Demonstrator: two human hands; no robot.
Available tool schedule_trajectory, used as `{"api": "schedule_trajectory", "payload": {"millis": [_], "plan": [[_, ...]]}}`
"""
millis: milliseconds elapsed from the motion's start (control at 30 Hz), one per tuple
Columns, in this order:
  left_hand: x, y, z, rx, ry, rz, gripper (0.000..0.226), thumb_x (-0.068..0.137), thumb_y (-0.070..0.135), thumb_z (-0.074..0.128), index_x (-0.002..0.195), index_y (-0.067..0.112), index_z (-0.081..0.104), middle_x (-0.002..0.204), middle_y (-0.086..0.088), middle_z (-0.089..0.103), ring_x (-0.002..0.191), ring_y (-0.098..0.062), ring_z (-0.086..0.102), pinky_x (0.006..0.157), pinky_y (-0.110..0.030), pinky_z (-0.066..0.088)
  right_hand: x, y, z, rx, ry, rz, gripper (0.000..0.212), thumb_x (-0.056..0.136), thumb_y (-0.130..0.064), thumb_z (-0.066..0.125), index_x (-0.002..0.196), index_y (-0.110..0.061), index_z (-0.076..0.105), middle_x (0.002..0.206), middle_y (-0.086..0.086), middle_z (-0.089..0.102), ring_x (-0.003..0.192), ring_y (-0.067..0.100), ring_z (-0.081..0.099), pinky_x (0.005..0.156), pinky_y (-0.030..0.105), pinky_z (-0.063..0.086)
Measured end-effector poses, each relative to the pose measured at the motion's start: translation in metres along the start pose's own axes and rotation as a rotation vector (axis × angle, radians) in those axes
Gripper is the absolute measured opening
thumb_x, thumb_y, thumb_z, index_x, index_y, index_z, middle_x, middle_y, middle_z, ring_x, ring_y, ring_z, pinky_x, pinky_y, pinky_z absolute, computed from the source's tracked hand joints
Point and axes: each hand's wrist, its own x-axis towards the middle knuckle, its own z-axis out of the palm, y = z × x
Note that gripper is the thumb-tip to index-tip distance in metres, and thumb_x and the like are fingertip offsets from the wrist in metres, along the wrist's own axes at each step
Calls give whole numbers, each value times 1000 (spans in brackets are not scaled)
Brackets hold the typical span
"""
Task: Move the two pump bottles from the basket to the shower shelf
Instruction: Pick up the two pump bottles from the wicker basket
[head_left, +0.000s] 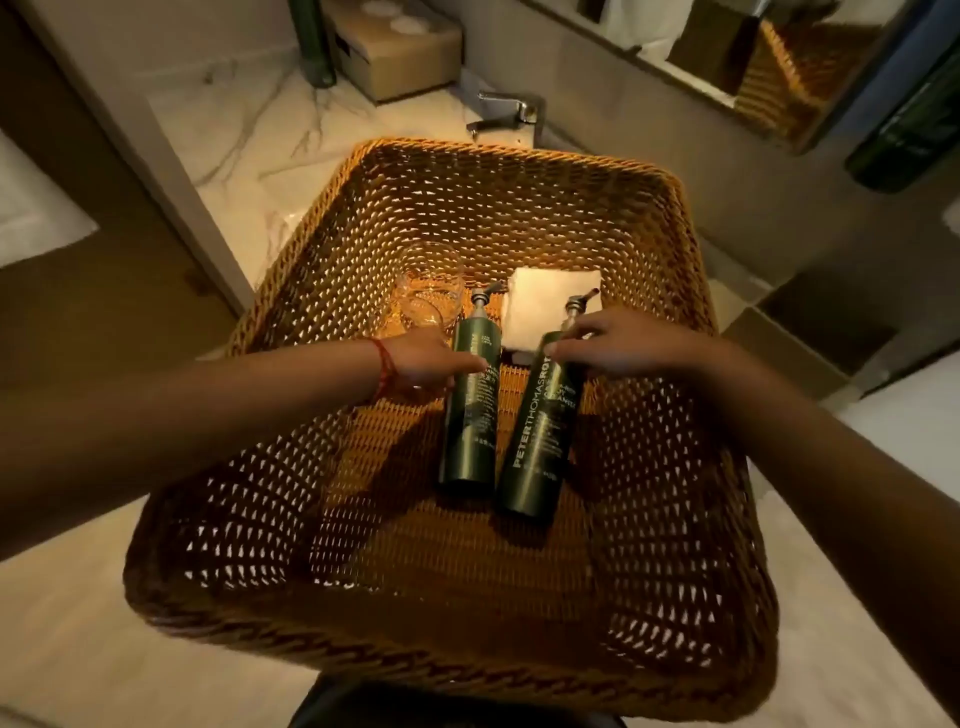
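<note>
Two dark green pump bottles lie side by side on the floor of a large woven basket (218, 519), pumps pointing away from me. My left hand (421, 361) reaches in from the left and its fingers touch the upper side of the left bottle (470, 415). My right hand (618, 340) comes in from the right, fingers spread over the shoulder of the right bottle (540, 441), just below its pump. Neither bottle is lifted. The shower shelf is not in view.
A clear drinking glass (431, 291) lies in the basket beside the left bottle, and a folded white cloth (545, 306) lies behind the bottles. The basket sits over a marble counter (249, 130) with a chrome tap (511, 111). A cardboard box (400, 47) and a mirror (779, 62) stand behind.
</note>
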Motion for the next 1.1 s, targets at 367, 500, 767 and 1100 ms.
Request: {"api": "schedule_trajectory", "payload": {"millis": [367, 500, 767, 1100], "plan": [[22, 3, 14, -122, -29, -157, 53, 80, 28, 60, 123, 6, 40, 114, -19, 58, 86, -29, 57, 70, -38, 50, 35, -4, 1, -69, -147, 301, 45, 91, -37, 45, 118, -1, 46, 109, 17, 56, 90, 29, 58, 73, 35, 51], [24, 1, 26, -103, 54, -135, 59, 76, 29, 64, 123, 4, 40, 118, -19, 56, 74, -23, 52, 51, -29, 44, 41, -5, 10, -4, -111, 357, 53, 89, -37, 50, 127, -3, 39, 129, 20, 50, 108, 34, 53, 84, 41, 46], [29, -4, 27, -122, 123, -122, 55, 71, 29, 69, 115, 4, 46, 112, -17, 58, 62, -17, 50, 48, -28, 42, 49, -2, 20, 342, -48, 490, 55, 81, -29, 63, 123, -3, 37, 122, 24, 54, 107, 42, 55, 79, 49, 51], [33, -8, 23, -150, 165, -107, 44, 72, 28, 68, 105, 5, 49, 75, -6, 55, 64, -20, 57, 44, -30, 47, 55, -1, 13, 396, -33, 418, 39, 79, -21, 66, 108, -6, 43, 86, 14, 56, 76, 29, 57, 56, 40, 52]]}}
